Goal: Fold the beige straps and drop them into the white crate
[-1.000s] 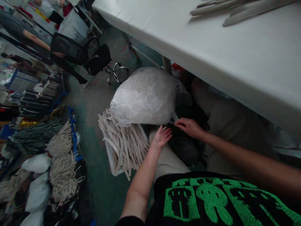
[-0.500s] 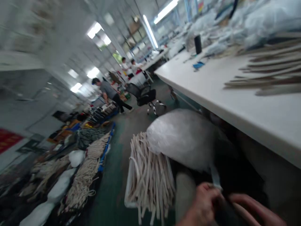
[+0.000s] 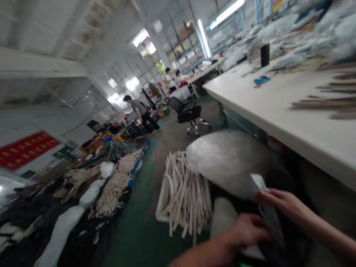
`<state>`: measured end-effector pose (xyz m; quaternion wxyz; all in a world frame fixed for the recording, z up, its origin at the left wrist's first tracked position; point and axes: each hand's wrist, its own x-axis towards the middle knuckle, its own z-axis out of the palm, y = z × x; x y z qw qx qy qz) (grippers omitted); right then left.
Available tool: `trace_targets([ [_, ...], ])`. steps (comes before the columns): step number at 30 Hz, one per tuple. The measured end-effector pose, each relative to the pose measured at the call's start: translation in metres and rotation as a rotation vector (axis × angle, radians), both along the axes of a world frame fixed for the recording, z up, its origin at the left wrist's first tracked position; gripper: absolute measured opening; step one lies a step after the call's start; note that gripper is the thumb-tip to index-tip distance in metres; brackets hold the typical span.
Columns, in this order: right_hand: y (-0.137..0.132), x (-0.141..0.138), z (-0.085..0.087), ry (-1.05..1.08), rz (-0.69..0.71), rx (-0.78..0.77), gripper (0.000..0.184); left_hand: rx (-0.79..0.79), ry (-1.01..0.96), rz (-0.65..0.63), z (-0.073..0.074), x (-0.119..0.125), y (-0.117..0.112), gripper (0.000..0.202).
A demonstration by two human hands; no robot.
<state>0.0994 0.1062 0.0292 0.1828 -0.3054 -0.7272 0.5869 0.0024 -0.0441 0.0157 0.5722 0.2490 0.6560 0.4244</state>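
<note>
- Head view: the right hand (image 3: pixel 280 203) pinches a pale strip (image 3: pixel 260 185) in front of a plastic bag (image 3: pixel 228 159). The left hand (image 3: pixel 247 230) curls at the strip's lower end, too blurred to tell its grip.
- A white table (image 3: pixel 278 111) runs along the right.
- A tray of strips (image 3: pixel 182 189) sits on the green floor (image 3: pixel 139 230), touching the bag.
- Farther off: 1 office chair (image 3: pixel 188 111), 2 people (image 3: pixel 172 77).

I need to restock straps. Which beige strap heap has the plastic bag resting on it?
The heap in the white bin, beside the table: the bag overlaps its right side. The left heaps sit in no bin, farther from the table.
</note>
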Motion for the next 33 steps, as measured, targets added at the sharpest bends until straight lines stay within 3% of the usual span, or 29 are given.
trace_targets([
  [3, -0.002, 0.001, 0.041, -0.017, -0.012, -0.045, 0.056, 0.089, -0.04, -0.014, 0.033, 0.002, 0.002, 0.018],
  [5, 0.0, -0.004, 0.057, 0.029, -0.009, -0.087, 0.054, 0.089, -0.103, -0.038, 0.043, 0.0, 0.008, 0.014],
  [12, 0.002, -0.006, 0.072, 0.137, 0.011, -0.2, 0.033, 0.102, -0.141, -0.139, 0.051, 0.0, 0.014, 0.015],
  [17, 0.005, -0.011, 0.066, 0.143, 0.017, -0.238, 0.023, 0.19, -0.094, -0.074, 0.046, -0.005, 0.014, 0.016],
  [21, -0.005, -0.007, 0.073, 0.071, -0.002, -0.165, 0.026, 0.231, 0.0, -0.068, 0.04, -0.001, 0.004, 0.023],
  [25, -0.01, -0.008, 0.065, -0.031, 0.039, -0.051, 0.028, 0.293, 0.089, -0.12, 0.009, -0.006, 0.006, 0.03],
  [29, 0.005, -0.006, 0.056, -0.139, 0.027, 0.065, 0.023, 0.251, 0.048, -0.062, -0.015, -0.002, 0.019, 0.037],
  [33, 0.048, 0.021, 0.076, -0.263, -0.122, 0.282, 0.017, 0.18, -0.093, 0.047, -0.009, 0.02, 0.018, 0.043],
])
